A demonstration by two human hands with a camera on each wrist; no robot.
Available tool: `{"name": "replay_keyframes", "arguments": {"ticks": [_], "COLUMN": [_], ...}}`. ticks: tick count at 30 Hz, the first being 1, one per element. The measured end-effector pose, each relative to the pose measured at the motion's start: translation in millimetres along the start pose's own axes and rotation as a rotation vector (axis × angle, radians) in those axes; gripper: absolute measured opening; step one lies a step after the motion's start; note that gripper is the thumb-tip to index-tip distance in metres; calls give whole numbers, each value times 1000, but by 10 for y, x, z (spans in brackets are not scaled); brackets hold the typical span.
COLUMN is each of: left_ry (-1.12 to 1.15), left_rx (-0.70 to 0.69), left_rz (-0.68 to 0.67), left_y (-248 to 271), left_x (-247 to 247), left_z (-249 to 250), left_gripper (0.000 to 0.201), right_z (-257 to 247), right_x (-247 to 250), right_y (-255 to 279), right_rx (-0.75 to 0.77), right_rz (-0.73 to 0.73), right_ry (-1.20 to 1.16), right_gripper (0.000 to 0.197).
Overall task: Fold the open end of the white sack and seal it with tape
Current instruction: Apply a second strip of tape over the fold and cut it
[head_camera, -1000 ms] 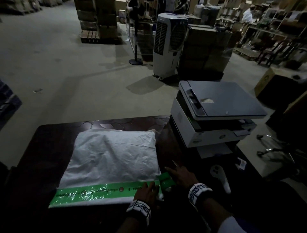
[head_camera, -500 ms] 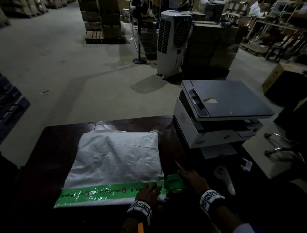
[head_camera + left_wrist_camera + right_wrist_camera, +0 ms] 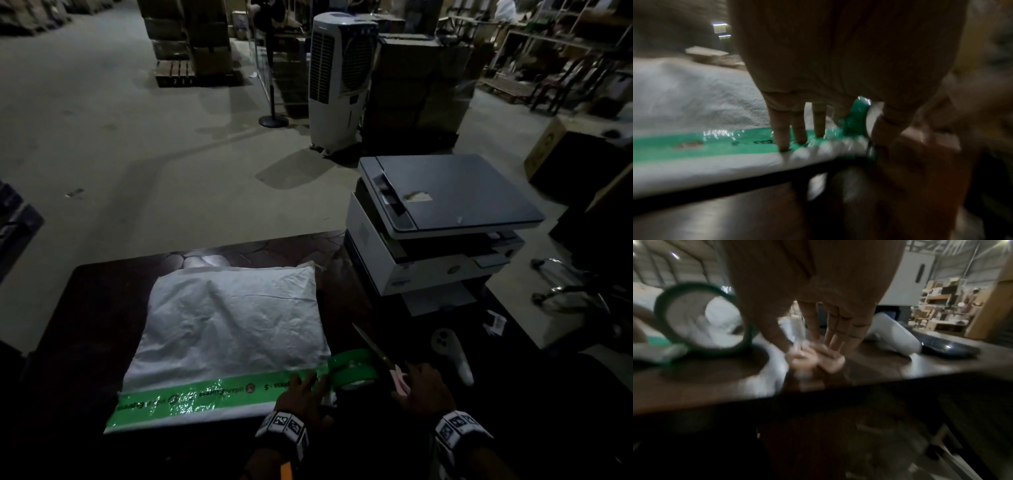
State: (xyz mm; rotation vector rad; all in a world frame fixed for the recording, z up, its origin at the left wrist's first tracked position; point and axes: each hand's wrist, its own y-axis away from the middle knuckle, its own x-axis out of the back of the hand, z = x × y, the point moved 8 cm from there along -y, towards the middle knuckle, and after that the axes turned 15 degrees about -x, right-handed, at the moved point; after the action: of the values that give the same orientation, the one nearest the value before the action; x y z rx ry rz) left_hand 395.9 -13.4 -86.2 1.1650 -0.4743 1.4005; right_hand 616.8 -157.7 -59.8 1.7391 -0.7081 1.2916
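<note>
The white sack (image 3: 233, 318) lies on the dark table (image 3: 85, 342), its near end folded over under a green printed tape strip (image 3: 205, 399). My left hand (image 3: 301, 394) presses straight fingers (image 3: 783, 129) onto the strip's right end, at the sack's corner. The green tape roll (image 3: 352, 368) stands on edge just past that corner, still joined to the strip. Scissors (image 3: 376, 349) with pink handles (image 3: 818, 360) lie right of the roll, blades pointing away. My right hand (image 3: 424, 390) reaches down with straight fingers (image 3: 840, 331), their tips on the handles.
A grey and white printer (image 3: 438, 219) fills the table's far right. A white handheld controller (image 3: 452, 356) lies right of my right hand. The table's front edge runs close under both wrists. An air cooler (image 3: 339, 78) and stacked boxes stand on the floor beyond.
My right hand has left the tape roll and moved right onto the scissors' handles. The roll now stands past the sack's right corner. My left hand keeps pressing the strip.
</note>
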Motion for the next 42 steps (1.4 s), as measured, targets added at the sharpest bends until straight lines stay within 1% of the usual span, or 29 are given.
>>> {"name": "replay_keyframes", "arguments": {"ticks": [2, 3, 4, 5, 7, 9, 11, 12, 14, 16, 18, 20, 21, 22, 27, 28, 30, 33, 37, 38, 39, 42], "left_ry": [51, 87, 115, 138, 207, 297, 316, 313, 294, 274, 258, 240, 230, 224, 229, 234, 239, 235, 217, 207, 198, 193], "left_rx": [44, 64, 69, 59, 24, 7, -20, -33, -42, -49, -47, -40, -41, -40, -32, -31, -32, -32, -44, -45, -44, -41], "left_rz": [72, 101, 135, 184, 293, 351, 327, 299, 238, 183, 156, 147, 145, 141, 130, 123, 107, 86, 70, 67, 62, 44], "left_y": [-22, -29, -39, -45, -36, -42, -67, -75, -89, -106, -116, -122, -121, -122, -131, -131, -129, -129, -142, -147, -155, -172], "left_x": [103, 152, 191, 229, 292, 281, 227, 206, 176, 164, 162, 152, 146, 138, 131, 134, 139, 146, 142, 144, 149, 182], "left_z": [8, 7, 3, 8, 57, 98, 133, 143, 136, 132, 132, 121, 121, 122, 113, 112, 116, 123, 101, 95, 93, 116], "left_gripper": [83, 82, 80, 77, 75, 75, 71, 72, 78, 85, 89, 90, 90, 90, 92, 92, 92, 96, 99, 99, 100, 98], "right_z": [127, 158, 141, 111, 64, 33, 33, 27, 14, 1, -72, -154, -155, -139, -70, -69, -91, -139, -226, -243, -238, -201], "right_x": [-170, -239, -221, -209, -161, -84, -78, -93, -154, -191, -116, -63, -49, -78, -245, -253, -215, -224, -177, -173, -225, -436], "right_y": [20, 10, 19, 25, 50, 81, 93, 98, 92, 101, 126, 141, 130, 109, 162, 216, 347, 557, 770, 823, 852, 895], "right_rx": [-16, -18, -9, 0, -23, -55, -66, -67, -67, -105, -102, -34, -16, -26, -50, -51, -63, -125, -194, -197, -221, -287], "right_rz": [-23, -40, -18, 14, 27, 40, 29, 23, -17, -57, -28, 44, 78, 67, -198, -235, -229, -214, -160, -168, -205, -309], "right_ry": [13, 24, 35, 44, 32, -11, -32, -42, -25, -40, -68, -64, -75, -71, 87, 100, 96, 4, -172, -205, -267, -449], "right_gripper": [50, 41, 35, 31, 29, 30, 32, 35, 44, 39, 33, 29, 29, 32, 48, 48, 44, 44, 36, 29, 27, 27]}}
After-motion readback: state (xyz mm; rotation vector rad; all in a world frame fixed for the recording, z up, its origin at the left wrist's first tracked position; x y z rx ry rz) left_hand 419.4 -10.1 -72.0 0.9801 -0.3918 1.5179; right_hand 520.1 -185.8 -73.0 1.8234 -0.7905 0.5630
